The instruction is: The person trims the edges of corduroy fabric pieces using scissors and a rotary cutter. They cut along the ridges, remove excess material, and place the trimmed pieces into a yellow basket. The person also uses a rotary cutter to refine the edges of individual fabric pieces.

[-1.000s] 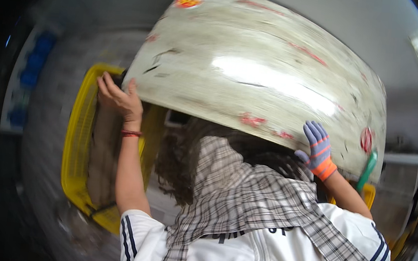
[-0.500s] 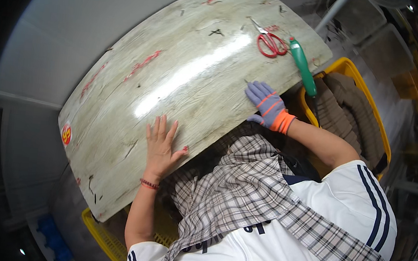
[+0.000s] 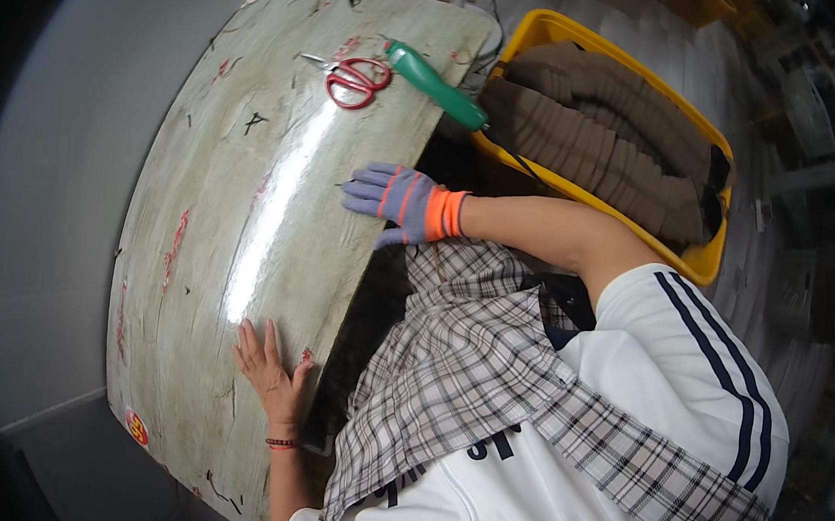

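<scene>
Tabletop (image 3: 243, 194) lay under both flat, open, empty palms, bare left hand (image 3: 268, 372) and gloved right hand (image 3: 398, 201); steadying it wanted even pressure.

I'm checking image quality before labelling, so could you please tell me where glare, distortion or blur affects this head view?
In the head view, a bright glare streak runs along the glossy marble-patterned tabletop; fisheye distortion bows its edges; corners go black; the purple-gloved right hand and bare left hand look sharp.
</scene>
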`<state>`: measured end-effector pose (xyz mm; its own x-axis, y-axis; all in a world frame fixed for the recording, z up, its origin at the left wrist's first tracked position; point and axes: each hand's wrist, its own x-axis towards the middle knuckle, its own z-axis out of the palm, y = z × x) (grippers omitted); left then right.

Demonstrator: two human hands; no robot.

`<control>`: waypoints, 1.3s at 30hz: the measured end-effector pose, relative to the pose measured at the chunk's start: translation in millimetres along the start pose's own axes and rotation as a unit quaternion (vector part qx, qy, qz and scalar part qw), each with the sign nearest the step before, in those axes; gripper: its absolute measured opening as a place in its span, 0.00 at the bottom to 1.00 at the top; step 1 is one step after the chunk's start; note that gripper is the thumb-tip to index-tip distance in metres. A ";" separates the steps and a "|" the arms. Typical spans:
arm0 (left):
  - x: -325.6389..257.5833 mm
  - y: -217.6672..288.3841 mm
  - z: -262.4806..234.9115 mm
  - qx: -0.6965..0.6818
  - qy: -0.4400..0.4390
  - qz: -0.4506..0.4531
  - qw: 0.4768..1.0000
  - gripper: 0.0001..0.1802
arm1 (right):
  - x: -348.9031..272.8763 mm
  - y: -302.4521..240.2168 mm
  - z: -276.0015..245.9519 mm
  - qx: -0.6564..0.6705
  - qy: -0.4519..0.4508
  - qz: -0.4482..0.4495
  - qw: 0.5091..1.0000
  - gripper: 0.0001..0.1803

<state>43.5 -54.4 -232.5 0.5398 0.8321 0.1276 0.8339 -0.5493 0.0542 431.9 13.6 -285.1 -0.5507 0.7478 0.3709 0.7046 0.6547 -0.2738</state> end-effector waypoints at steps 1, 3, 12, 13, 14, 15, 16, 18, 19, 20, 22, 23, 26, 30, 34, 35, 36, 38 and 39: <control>-1.2 -5.0 2.9 -0.002 -0.007 -0.002 1.000 0.48 | 4.1 -1.3 5.5 0.001 -0.003 0.003 1.000 0.43; -1.5 -12.3 7.9 -0.004 -0.021 -0.007 1.000 0.48 | 7.5 -2.4 13.3 0.004 -0.005 0.008 1.000 0.42; -7.4 -21.6 9.5 -0.019 0.004 -0.004 1.000 0.45 | -64.0 -19.2 -48.2 -0.045 0.085 0.045 0.994 0.29; -9.2 -22.3 11.4 -0.025 0.013 -0.010 1.000 0.45 | -78.0 -24.6 -69.2 -0.050 0.096 0.068 0.992 0.26; 0.5 -14.0 1.6 -0.047 0.028 -0.005 0.998 0.39 | -98.7 -21.0 -82.0 -0.053 0.112 0.099 0.987 0.26; 17.3 -4.1 -9.3 -0.071 0.043 0.008 0.997 0.37 | -121.2 -15.1 -93.8 -0.056 0.129 0.130 0.982 0.27; 35.7 9.5 -18.4 -0.096 0.055 0.013 0.994 0.35 | -140.4 -14.8 -106.5 -0.075 0.116 0.223 0.965 0.30; 94.6 48.8 -35.6 -0.193 0.112 0.045 0.974 0.30 | -195.3 -0.8 -117.8 -0.124 0.167 0.358 0.910 0.34; 126.1 73.1 -48.8 -0.248 0.118 0.068 0.959 0.29 | -233.5 13.8 -114.4 -0.146 0.225 0.396 0.878 0.34; 156.2 98.2 -57.9 -0.304 0.123 0.087 0.941 0.27 | -277.3 25.9 -116.0 -0.150 0.200 0.483 0.839 0.34; 210.1 142.6 -67.3 -0.395 0.104 0.138 0.902 0.25 | -367.8 43.1 -121.6 -0.169 0.128 0.657 0.723 0.39; 240.2 168.1 -71.0 -0.454 0.050 0.166 0.874 0.24 | -429.9 53.3 -109.5 -0.179 0.127 0.745 0.630 0.43; 298.8 238.6 -60.1 -0.647 -0.179 0.054 0.739 0.30 | -520.5 45.3 -132.0 -0.137 0.120 0.872 0.454 0.51; 351.9 286.6 14.7 -0.580 -0.291 0.010 0.761 0.40 | -572.3 44.9 -142.7 -0.102 0.114 0.905 0.398 0.54; 367.0 296.7 81.0 -0.452 -0.336 -0.136 0.815 0.39 | -570.8 38.0 -153.3 -0.056 0.070 0.919 0.385 0.55; 370.1 295.0 102.5 -0.421 -0.327 -0.146 0.834 0.39 | -567.8 36.7 -161.1 -0.054 0.073 0.920 0.382 0.55; 370.9 300.8 102.8 -0.404 -0.319 -0.148 0.844 0.38 | -569.2 31.3 -164.3 -0.049 0.079 0.923 0.372 0.56; 366.8 312.8 100.8 -0.370 -0.304 -0.149 0.865 0.38 | -570.7 22.5 -171.9 -0.042 0.098 0.929 0.353 0.57; 370.6 313.9 104.6 -0.367 -0.303 -0.151 0.866 0.38 | -570.2 21.6 -174.9 -0.039 0.106 0.932 0.344 0.58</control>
<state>517.2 89.7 -271.9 0.4569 0.7115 -0.5338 0.7701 -0.0162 0.6377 839.5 -418.0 -347.3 0.9298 -0.1698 -0.3265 -0.2404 -0.9520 -0.1894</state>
